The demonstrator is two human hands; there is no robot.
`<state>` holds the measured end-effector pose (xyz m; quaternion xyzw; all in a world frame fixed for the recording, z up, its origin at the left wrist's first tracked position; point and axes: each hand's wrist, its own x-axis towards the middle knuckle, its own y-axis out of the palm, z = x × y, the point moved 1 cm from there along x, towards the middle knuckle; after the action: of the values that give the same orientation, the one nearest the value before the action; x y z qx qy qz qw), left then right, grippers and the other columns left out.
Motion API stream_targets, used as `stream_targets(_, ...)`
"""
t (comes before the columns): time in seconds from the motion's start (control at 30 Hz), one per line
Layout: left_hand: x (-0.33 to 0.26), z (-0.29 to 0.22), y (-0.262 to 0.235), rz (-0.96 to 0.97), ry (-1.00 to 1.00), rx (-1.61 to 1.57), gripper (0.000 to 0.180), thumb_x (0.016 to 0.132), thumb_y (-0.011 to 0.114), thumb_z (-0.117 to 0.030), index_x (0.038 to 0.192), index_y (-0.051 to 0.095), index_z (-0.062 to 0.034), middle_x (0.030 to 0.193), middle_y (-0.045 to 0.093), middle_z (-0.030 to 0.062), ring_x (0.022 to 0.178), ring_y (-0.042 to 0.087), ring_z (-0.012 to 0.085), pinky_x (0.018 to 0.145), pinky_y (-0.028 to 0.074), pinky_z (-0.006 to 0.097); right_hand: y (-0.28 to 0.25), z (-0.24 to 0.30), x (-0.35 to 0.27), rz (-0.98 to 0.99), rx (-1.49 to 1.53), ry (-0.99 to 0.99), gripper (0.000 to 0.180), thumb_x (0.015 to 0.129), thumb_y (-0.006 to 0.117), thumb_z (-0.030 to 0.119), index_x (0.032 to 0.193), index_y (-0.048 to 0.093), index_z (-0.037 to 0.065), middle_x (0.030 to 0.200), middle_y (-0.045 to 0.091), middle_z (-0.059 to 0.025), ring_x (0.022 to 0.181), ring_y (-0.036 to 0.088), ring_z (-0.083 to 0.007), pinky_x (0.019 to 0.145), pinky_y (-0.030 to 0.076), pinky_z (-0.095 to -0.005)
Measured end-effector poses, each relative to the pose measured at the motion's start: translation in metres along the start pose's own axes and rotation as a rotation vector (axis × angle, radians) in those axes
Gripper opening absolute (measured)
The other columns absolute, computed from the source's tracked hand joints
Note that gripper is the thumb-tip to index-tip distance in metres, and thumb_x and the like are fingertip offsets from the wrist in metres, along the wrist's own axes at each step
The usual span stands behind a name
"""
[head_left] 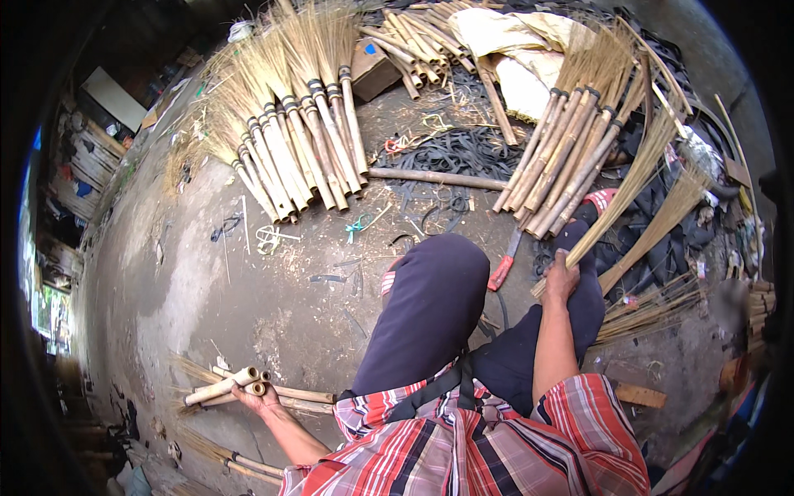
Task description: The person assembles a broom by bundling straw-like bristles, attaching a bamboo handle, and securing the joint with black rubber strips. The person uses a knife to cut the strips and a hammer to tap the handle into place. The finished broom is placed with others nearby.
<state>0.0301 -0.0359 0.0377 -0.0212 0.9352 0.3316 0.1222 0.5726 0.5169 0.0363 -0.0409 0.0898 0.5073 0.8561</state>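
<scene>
At my lower left, my left hand [261, 402] is closed around a small bunch of bamboo broom handles [217, 390], their hollow cut ends tilted up. Straw bristles [192, 369] fan out on the floor beyond them, and how they join the held handles is partly hidden. My right hand [562, 278] grips the lower end of a long bundle of straw bristles [619, 217] beside my right knee. That bundle slants up and away to the right. Just right of it, another loose straw bundle [655, 226] leans over black strips.
Finished-looking brooms [285, 153] lie in a row at the far left, more brooms [571, 157] at the far right. A red-handled knife [503, 269] rests near my right leg. Black strips [463, 157], a bamboo pole [438, 177], cut bamboo [413, 45] and a pale sack [523, 83] lie ahead.
</scene>
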Motion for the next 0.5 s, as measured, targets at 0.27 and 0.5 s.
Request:
stream_targets(0.27,-0.071,0.007,0.129,0.133,-0.011,0.065,0.043,0.093,0.076,-0.039,0.122,0.062,-0.0098,0.103,0.071,0.0073,0.09,0.073,0.0218,0.076,0.065,0.036,-0.001,0.001,0.004,-0.012,-0.021,-0.004,0.024,0.102,0.065,0.021,0.112,0.066,-0.001,0.07,0.054,-0.0024,0.053,0.053,-0.0124,0.048,0.044,-0.0287)
stream_targets(0.5,-0.095,0.061,0.216,0.445,0.168,0.616,0.056,0.086,0.083,-0.027,0.127,0.053,-0.0018,0.101,0.064,0.0068,0.09,0.069,0.0199,0.083,0.06,0.036,0.006,-0.001,0.003,0.013,-0.009,0.073,0.028,0.103,0.065,0.023,0.119,0.064,0.0,0.075,0.051,-0.0012,0.057,0.05,-0.0106,0.05,0.043,-0.0278)
